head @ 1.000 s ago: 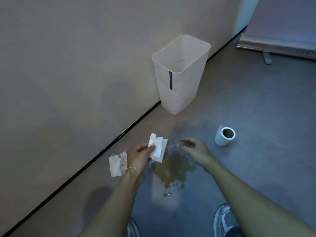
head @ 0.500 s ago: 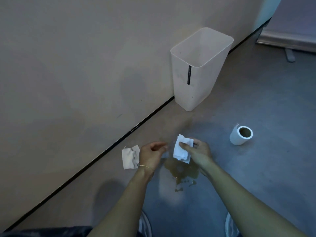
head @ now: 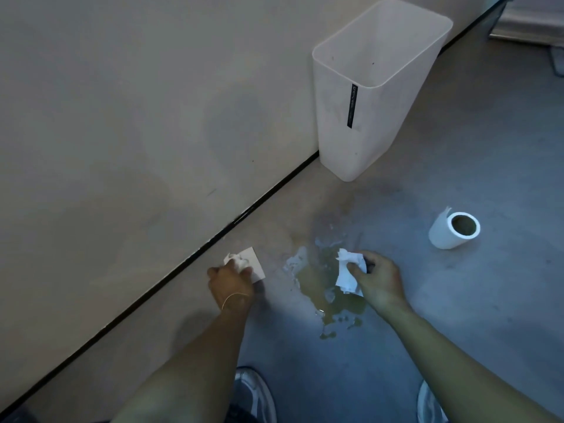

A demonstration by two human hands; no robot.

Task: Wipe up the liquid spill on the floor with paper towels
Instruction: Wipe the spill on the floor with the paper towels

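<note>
1. Paper towel sheets were the tools for this job, and two were in play: one crumpled sheet point(head: 348, 274) in the right hand point(head: 377, 282) and a second crumpled sheet point(head: 245, 264) under the left hand point(head: 232, 285).
2. By my judgement the sheets would handle as very light, soft and limp, bunching easily. Once soaked they would likely tear and go heavy, so a wadded grip from above, with fingers spread over the bunch, looked safer than a pinch at a corner.
3. The right hand's fingers were closed around the upper part of its sheet, the lower end hanging down over the spill point(head: 328, 296). Whether the paper touched the liquid I could not tell.
4. The left hand was closed over its sheet low at the floor point(head: 457, 300), on dry ground near the baseboard point(head: 183, 264) and just left of the puddle. One flat corner of the paper stuck out past the knuckles.
5. The yellowish puddle lay on the floor between the two hands, nearer the right one, with small droplets trailing toward the shoes point(head: 256, 392). A thin wet sheen spread from its far edge toward the wall.
6. The paper towel roll point(head: 454, 230) lay on its side, apart from the right hand and clear of the liquid.
7. A white waste bin point(head: 366, 123) stood upright against the wall beyond the puddle, seemingly within reach for used paper.
8. Most of the liquid remained, so the wiping seemed barely begun.
</note>
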